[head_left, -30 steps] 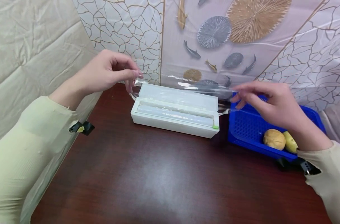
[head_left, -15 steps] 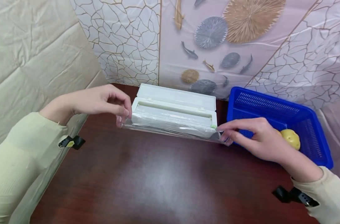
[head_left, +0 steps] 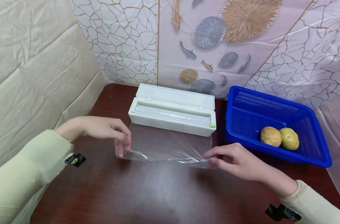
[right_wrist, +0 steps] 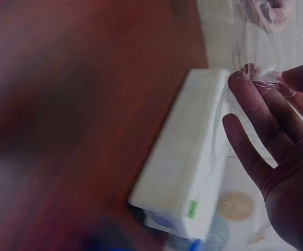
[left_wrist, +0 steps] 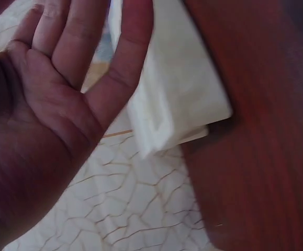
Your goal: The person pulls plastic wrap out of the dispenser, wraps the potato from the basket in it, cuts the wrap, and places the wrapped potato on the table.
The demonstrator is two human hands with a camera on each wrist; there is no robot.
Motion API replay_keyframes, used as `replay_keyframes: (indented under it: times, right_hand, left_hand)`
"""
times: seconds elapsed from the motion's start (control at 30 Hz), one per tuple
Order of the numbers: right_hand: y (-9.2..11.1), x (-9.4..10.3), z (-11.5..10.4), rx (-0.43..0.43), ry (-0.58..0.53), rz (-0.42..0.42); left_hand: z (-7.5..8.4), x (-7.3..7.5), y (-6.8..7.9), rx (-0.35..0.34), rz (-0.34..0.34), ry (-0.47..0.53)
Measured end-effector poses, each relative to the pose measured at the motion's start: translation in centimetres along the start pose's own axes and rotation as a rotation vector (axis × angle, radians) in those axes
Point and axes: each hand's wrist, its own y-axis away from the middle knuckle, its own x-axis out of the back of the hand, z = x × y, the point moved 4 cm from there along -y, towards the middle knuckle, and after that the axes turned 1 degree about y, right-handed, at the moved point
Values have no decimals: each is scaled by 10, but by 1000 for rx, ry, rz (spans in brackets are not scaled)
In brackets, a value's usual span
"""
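Observation:
A sheet of clear plastic wrap (head_left: 164, 152) stretches between my two hands, in front of its white dispenser box (head_left: 170, 123). My left hand (head_left: 109, 132) pinches one corner of the sheet, and my right hand (head_left: 237, 160) pinches the opposite corner. The box lid (head_left: 175, 96) stands raised at the back, and a roll (head_left: 172, 114) of wrap lies inside, a green tab (head_left: 212, 125) at its right end. In the right wrist view, the wrap (right_wrist: 258, 76) is gathered between thumb and fingertips. The left wrist view shows the palm, with its fingertips cut off at the top.
Right of the box stands a blue plastic basket (head_left: 276, 109) holding a brownish round item (head_left: 271, 137) and a yellowish potato-like one (head_left: 289, 138). A dark wood table (head_left: 158, 199) lies beneath everything. Patterned sheeting (head_left: 125, 37) hangs behind, and a cream cloth (head_left: 32, 68) at the left.
Both hands have come down and toward me, drawing the wrap from above the raised lid over the box to its front. The box and basket stay in place.

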Motion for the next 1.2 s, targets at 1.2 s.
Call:
replay_keyframes:
  times: [1.2]
  right_hand:
    - [20,-81,49,37,313,-107]
  left_hand:
    - [-68,-52,-64,-37,395,-712]
